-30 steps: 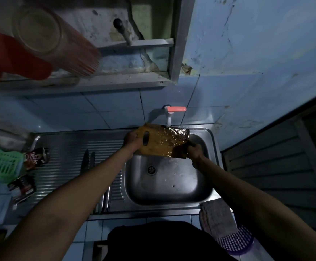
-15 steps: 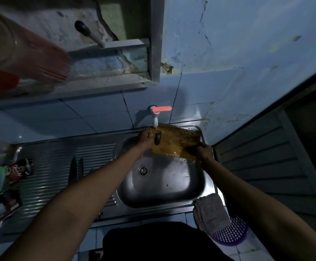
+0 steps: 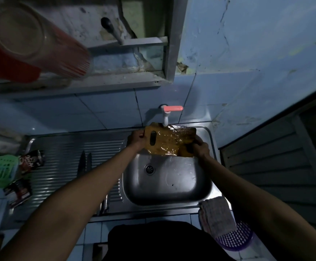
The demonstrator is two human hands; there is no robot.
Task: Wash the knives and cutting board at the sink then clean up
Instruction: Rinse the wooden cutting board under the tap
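Head view: left forearm hides knives [image 3: 85, 163] on drainboard.

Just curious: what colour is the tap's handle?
Pinkish red, on a white tap; head view.

The left forearm is covering the lower parts of the two knives [image 3: 85, 163] lying on the drainboard, so their handles are staying out of sight well back from the fingers [image 3: 136, 136] of the left hand [image 3: 135, 139]. The right hand [image 3: 200, 147] is hiding the near right corner of the cutting board [image 3: 169, 141] under its curled fingers [image 3: 192, 147]. The glass [image 3: 38, 40] and the red thing [image 3: 8, 63] far up and left of both hands are showing blurred (the red one is running off the left edge). The packet [image 3: 31, 161] lettering is too small to read.
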